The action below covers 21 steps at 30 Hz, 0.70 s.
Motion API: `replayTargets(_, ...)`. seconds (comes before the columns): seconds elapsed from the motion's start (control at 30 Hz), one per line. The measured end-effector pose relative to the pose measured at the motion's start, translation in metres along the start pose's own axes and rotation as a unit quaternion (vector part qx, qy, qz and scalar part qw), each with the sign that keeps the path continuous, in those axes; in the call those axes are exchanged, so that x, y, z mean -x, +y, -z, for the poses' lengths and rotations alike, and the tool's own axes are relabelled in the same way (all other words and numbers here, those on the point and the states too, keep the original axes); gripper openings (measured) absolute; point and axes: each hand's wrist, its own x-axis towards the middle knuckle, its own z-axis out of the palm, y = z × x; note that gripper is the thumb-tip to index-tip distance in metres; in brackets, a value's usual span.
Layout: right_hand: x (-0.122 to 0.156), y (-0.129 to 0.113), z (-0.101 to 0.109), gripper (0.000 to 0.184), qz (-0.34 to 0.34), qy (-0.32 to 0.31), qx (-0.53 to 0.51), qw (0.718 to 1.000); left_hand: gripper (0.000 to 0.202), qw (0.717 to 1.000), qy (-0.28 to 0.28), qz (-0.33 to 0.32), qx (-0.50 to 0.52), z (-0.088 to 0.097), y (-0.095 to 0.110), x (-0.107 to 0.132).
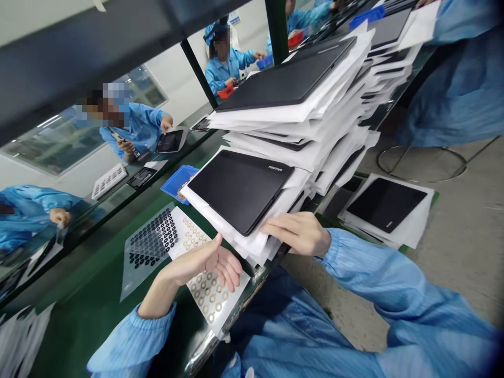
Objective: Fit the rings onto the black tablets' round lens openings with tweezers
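A black tablet [240, 189] lies on white paper sheets [252, 242] at the near end of the green bench [98, 294]. My right hand [297, 232] grips the near corner of this pile, fingers pressed onto the sheets. My left hand [208, 262] hovers palm up beside the pile's near edge, fingers loosely curled and thumb raised, holding nothing. Under my left hand lies a white sheet of gold rings [207, 286]. Behind the tablet rises a tall leaning stack of tablets and white sheets [311, 100].
A clear sheet of black rings [151, 241] lies left of the gold rings. A blue tray [177, 181] sits behind. Another tablet on white paper [386, 207] rests lower at the right. Co-workers in blue coats [134, 131] sit across the bench. A stool ring [421, 163] stands on the floor.
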Motion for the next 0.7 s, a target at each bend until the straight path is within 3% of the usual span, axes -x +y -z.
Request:
replayTargets(0.07,-0.009,0.001,0.001,0.027,-0.017,0.007,0.016,1.000,0.083,0.998,-0.045,-0.012,0.041,-0.001,-0.001,0.001)
replayTargets(0.13,-0.020,0.002,0.002,0.023,-0.035,0.023,0.022,0.999,0.084,0.991,-0.045,-0.052,0.113,-0.003,0.002,0.000)
replayTargets(0.2,-0.030,0.002,0.004,0.020,-0.051,0.036,0.022,0.998,0.078,0.968,0.037,-0.132,0.209,-0.008,0.012,-0.004)
replayTargets(0.27,-0.038,0.001,0.004,0.021,-0.049,0.035,0.023,0.998,0.064,0.913,0.164,-0.223,0.301,-0.013,0.027,-0.014)
replayTargets(0.33,-0.045,-0.003,0.002,0.023,-0.021,0.022,0.028,0.999,0.049,0.853,0.270,-0.259,0.364,-0.016,0.042,-0.026)
replayTargets(0.4,-0.050,-0.009,-0.003,0.026,0.012,0.004,0.031,0.999,0.035,0.818,0.336,-0.247,0.395,-0.014,0.051,-0.038)
replayTargets(0.53,-0.052,-0.025,-0.003,0.029,0.024,-0.055,-0.010,0.998,0.033,0.802,0.374,-0.216,0.413,-0.010,0.049,-0.039)
replayTargets(0.6,-0.048,-0.032,0.010,0.018,-0.005,-0.052,-0.054,0.997,0.034,0.801,0.376,-0.201,0.421,-0.010,0.042,-0.023)
replayTargets(0.7,-0.039,-0.035,0.041,0.009,-0.121,-0.006,-0.059,0.991,0.035,0.815,0.368,-0.177,0.412,-0.011,0.027,0.019)
